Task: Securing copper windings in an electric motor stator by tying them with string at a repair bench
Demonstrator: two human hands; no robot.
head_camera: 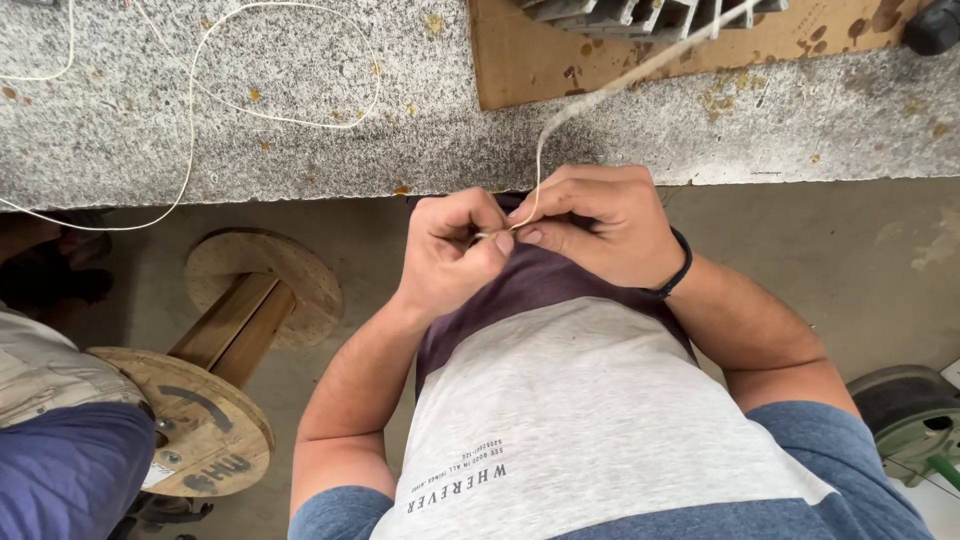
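My left hand [452,255] and my right hand [598,222] meet in front of my chest, just below the edge of a grey granite slab [300,120]. Both pinch the end of a thin pale string [590,95] between thumb and fingers. The string rises from my fingertips, curves up over the slab edge and runs off to the upper right across a cardboard sheet [700,50]. A black band circles my right wrist.
Another loose loop of pale cord [190,130] lies on the slab at the left. A wooden cable spool [225,360] lies on the concrete floor at lower left, beside another person's leg in blue cloth [60,470]. A green and grey round object [915,420] sits at lower right.
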